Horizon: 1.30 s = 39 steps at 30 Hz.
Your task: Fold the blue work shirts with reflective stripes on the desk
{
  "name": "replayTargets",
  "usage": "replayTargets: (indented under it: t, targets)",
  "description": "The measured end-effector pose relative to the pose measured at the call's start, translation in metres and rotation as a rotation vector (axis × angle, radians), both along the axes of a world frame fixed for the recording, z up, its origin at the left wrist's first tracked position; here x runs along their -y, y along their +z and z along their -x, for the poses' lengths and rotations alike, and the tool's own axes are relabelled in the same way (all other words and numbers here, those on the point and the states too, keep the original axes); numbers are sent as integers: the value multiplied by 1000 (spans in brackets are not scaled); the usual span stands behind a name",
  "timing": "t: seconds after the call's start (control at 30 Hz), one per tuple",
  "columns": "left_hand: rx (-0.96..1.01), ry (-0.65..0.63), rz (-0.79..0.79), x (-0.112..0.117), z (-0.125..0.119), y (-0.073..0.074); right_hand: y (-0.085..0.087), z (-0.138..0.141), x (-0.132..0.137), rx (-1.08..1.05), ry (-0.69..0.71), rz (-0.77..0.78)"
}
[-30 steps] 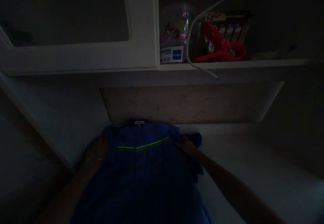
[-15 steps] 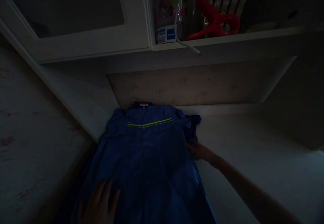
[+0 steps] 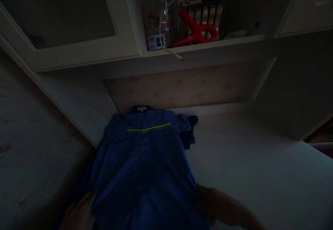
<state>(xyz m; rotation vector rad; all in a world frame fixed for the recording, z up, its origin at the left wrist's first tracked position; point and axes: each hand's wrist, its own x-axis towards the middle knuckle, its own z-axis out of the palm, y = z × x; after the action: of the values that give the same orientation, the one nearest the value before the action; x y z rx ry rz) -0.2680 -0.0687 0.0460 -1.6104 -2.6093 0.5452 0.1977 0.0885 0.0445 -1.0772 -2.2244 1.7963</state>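
A blue work jacket [image 3: 158,160] lies front up on the white surface, its collar toward the wall. A yellow-green stripe crosses its chest, and a label shows inside the collar. At the jacket's lower right edge, my right hand [image 3: 212,202] is closed on the cloth. My left hand [image 3: 79,212] grips the lower left edge, its fingers partly hidden in the dim light. Darker blue cloth [image 3: 188,139] sticks out beneath the right sleeve. The jacket's lower end runs out of view.
Above hangs a white cabinet [image 3: 127,49] with an open shelf. On it are a red clamp-like tool [image 3: 197,30], a white-and-blue box [image 3: 155,42] and a dangling white cable [image 3: 170,52]. Flowered wallpaper [image 3: 26,146] borders the left; the white tabletop [image 3: 247,153] stretches right.
My right hand has moved down along the jacket's right edge. My left hand has gone from spread over the cloth to its left edge. The view has shifted, bringing more tabletop in at right.
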Motion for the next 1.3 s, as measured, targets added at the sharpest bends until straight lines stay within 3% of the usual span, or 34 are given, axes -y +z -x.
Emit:
replayTargets:
  t: [0.1, 0.17, 0.23, 0.33, 0.43, 0.53, 0.6, 0.7, 0.87, 1.0, 1.3]
  targets:
    - [-110, -36, -93, -19, -23, 20, -23, -23, -14, 79, -212, -184]
    - [43, -161, -279, -46, -57, 28, -36, -39, -32, 208, -455, -433]
    - [294, -253, -400, -78, -94, 27, -48, -54, -52, 370, -610, -590]
    - [507, -202, -426, -121, -132, 7, -68, -70, -73, 525, -673, -623]
    - [558, -119, -349, -142, -143, -27, -87, -76, -79, 530, -661, -679]
    - [579, -142, -337, -147, -141, -51, -96, -76, -80, 526, -681, -724]
    - [579, -161, -341, -145, -139, -56, -95, -75, -81, 542, -696, -671]
    - [564, -170, -325, -143, -138, -49, -87, -73, -83, 580, -707, -573]
    - [579, -147, -229, -145, -141, -39, -77, -71, -82, 596, -707, -547]
    - [595, -92, -228, -147, -142, -39, -77, -71, -80, 594, -714, -574]
    - [600, -105, -242, -146, -141, -40, -85, -74, -81, 597, -702, -627]
